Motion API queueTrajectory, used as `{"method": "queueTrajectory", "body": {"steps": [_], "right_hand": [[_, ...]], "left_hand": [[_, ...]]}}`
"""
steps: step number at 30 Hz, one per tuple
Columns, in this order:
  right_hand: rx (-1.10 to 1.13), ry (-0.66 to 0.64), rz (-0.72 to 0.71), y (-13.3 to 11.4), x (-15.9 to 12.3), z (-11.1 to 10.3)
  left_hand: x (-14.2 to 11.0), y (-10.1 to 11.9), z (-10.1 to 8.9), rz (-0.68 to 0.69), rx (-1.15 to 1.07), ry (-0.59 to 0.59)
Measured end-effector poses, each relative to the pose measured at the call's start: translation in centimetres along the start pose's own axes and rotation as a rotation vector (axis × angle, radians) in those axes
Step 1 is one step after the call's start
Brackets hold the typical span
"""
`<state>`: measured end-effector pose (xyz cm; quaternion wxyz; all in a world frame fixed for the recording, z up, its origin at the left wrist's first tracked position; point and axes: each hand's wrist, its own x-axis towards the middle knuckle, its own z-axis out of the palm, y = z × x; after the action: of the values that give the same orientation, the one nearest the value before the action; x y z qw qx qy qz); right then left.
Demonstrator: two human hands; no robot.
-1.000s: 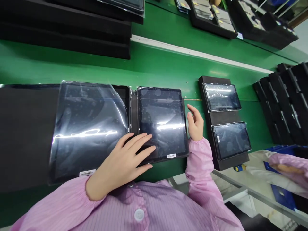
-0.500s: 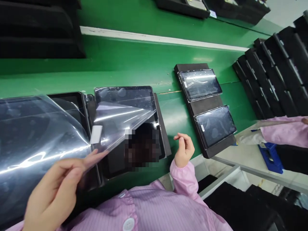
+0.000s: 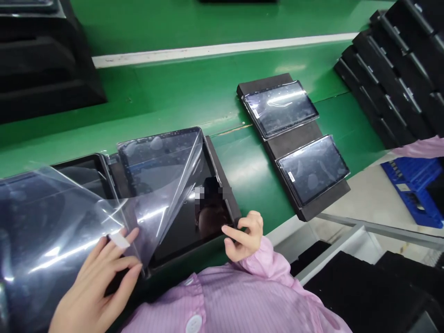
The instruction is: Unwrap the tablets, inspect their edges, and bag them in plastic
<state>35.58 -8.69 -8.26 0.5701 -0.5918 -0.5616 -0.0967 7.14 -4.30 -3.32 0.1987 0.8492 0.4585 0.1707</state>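
The nearest tablet (image 3: 204, 208) lies face up in a black tray (image 3: 222, 180). A clear protective film (image 3: 152, 212) is folded back over its left part, baring the dark glass on the right. My left hand (image 3: 100, 282) pinches the film near the tablet's lower left corner; a white tab (image 3: 119, 239) lies by its fingers. At the lower right corner is my right hand (image 3: 244, 236), fingers bent and apart, holding nothing; whether the index fingertip touches the tablet I cannot tell. Another tablet (image 3: 83, 169), under a partly lifted film, lies to the left.
Two film-covered tablets (image 3: 280, 108) sit in a second black tray (image 3: 294, 138) on the green bench (image 3: 173, 101). Black trays (image 3: 391, 78) are stacked at right, with more (image 3: 45, 69) at upper left. A blue crate (image 3: 412, 194) and a pink sleeve (image 3: 423, 147) show at right.
The film's fold has turned steeper, with its upper end now at the tablet's top right. My right hand has come left and down to the tablet's corner. The view has shifted.
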Motion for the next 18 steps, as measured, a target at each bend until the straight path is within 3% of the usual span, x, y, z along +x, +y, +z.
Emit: {"method": "queueTrajectory", "body": {"steps": [3,9,13,18], "right_hand": [[0.005,-0.05,0.01,0.4,-0.3,-0.5],[0.092,-0.462,0.128,-0.5,4.1,-2.2],[0.073,-0.581,0.181,-1.6,7.6,-2.0],[-0.014,-0.667,0.327,-3.7,9.0,-0.5]], "left_hand": [[1.6,1.2,-0.5,0.042,-0.045,0.049],[1.9,1.8,-0.9,0.049,-0.045,0.0],[1.9,2.3,-0.1,-0.032,-0.005,0.013],[3.1,3.1,0.9,-0.076,0.246,0.057]]}}
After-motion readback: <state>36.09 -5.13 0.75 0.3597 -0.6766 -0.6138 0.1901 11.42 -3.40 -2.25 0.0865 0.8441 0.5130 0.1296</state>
